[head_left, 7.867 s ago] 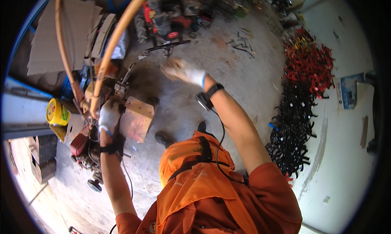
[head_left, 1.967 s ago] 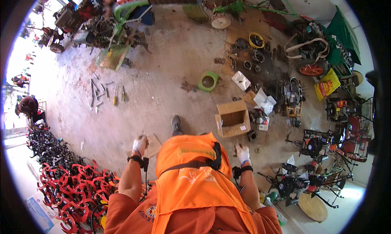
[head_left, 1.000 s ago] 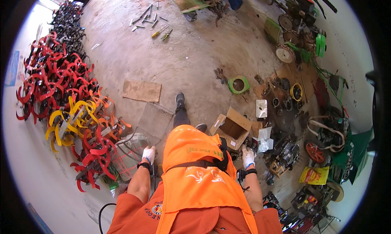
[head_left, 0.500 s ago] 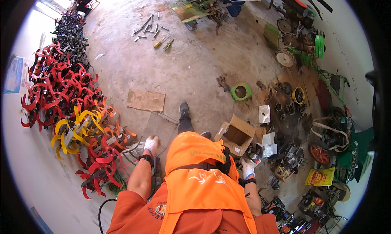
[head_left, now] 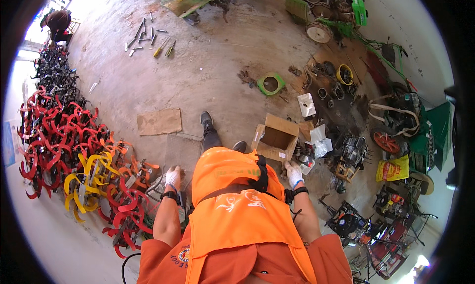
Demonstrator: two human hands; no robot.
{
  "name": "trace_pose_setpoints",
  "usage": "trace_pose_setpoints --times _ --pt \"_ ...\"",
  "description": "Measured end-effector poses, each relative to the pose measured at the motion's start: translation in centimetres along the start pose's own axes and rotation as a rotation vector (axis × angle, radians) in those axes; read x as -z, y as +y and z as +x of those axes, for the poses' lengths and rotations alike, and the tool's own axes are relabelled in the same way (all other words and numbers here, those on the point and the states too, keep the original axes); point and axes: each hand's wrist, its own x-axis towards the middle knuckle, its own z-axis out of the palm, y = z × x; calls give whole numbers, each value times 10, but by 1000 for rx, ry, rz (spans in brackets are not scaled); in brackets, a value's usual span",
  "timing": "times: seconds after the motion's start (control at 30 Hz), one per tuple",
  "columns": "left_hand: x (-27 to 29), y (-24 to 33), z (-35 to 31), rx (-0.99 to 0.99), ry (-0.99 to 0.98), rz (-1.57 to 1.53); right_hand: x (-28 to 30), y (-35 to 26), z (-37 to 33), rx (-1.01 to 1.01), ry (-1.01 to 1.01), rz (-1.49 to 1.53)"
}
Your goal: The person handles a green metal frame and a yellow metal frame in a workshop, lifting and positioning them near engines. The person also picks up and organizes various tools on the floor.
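We look down over our orange apron [head_left: 242,214], with both hands gloved in white and set low on either side of it. Our left hand [head_left: 174,177] is half curled near the lower edge of the mesh [head_left: 182,153]; we cannot tell whether its grip is narrow or wide, or whether it holds anything. Our right hand [head_left: 293,173] is just beside the near corner of the box [head_left: 271,152], fingers bent; we cannot tell if it touches the box or has something in its grasp.

The box stands open on the floor ahead of our right hand, its flaps raised. The mesh lies flat ahead of our left hand, next to the flat cardboard [head_left: 159,121]. Just right of the box we see white packaging [head_left: 321,144], and beyond that an engine [head_left: 352,149].

To our left, red tines [head_left: 57,135] heap along the wall, with yellow tines [head_left: 89,182] at the near end and black tines [head_left: 54,73] farther off, where a co-worker [head_left: 58,22] bends over. Farther ahead lie a screwdriver [head_left: 157,52] and pliers [head_left: 169,50], well apart from our hands.
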Motion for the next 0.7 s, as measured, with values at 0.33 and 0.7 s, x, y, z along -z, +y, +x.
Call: trace_pose_setpoints --times 0.33,0.7 --pt "1 1 -14 44 -13 -34 -27 47 37 -68 -16 237" --pt "-13 15 -15 -12 -30 -47 5 30 -10 -253 -173 329"
